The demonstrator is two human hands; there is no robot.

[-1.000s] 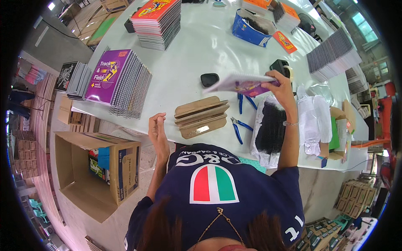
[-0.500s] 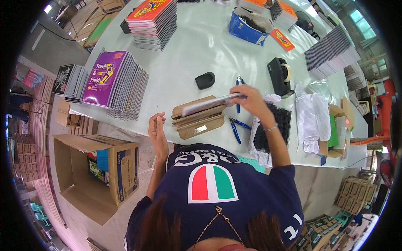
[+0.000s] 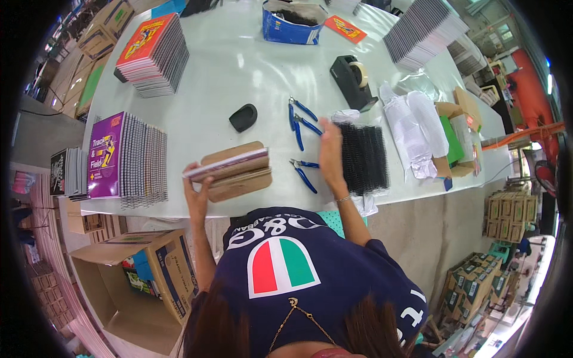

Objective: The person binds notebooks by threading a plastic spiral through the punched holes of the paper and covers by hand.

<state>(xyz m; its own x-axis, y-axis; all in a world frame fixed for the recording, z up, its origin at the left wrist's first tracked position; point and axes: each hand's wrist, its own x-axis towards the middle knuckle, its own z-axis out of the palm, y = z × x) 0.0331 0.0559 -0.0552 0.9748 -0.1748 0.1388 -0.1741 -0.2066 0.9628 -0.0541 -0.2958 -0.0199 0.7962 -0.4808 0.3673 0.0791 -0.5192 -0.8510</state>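
A thin stack of pages (image 3: 230, 163) stands on edge in a brown wooden holder (image 3: 242, 186) at the table's near edge. My left hand (image 3: 200, 190) pinches the stack at its left end. Beside the left edge of a pile of black spiral coils (image 3: 365, 158), my right hand (image 3: 331, 154) has its fingers stretched out, with nothing visible in them. Blue-handled cutters (image 3: 304, 179) lie just left of that hand, and more blue cutters (image 3: 297, 122) lie farther up.
A black rounded object (image 3: 243, 117) lies beyond the holder. Purple-covered spiral notebooks (image 3: 107, 156) and orange-covered ones (image 3: 146, 45) are stacked at left. A tape dispenser (image 3: 349, 83), a blue box (image 3: 290, 30) and white wrapping (image 3: 415, 131) are at right and back. An open carton (image 3: 131, 286) stands below.
My left hand has moved onto the left end of the page stack, which now stands in the holder. My right hand has let go of the stack and moved beside the coils. The view has shifted.
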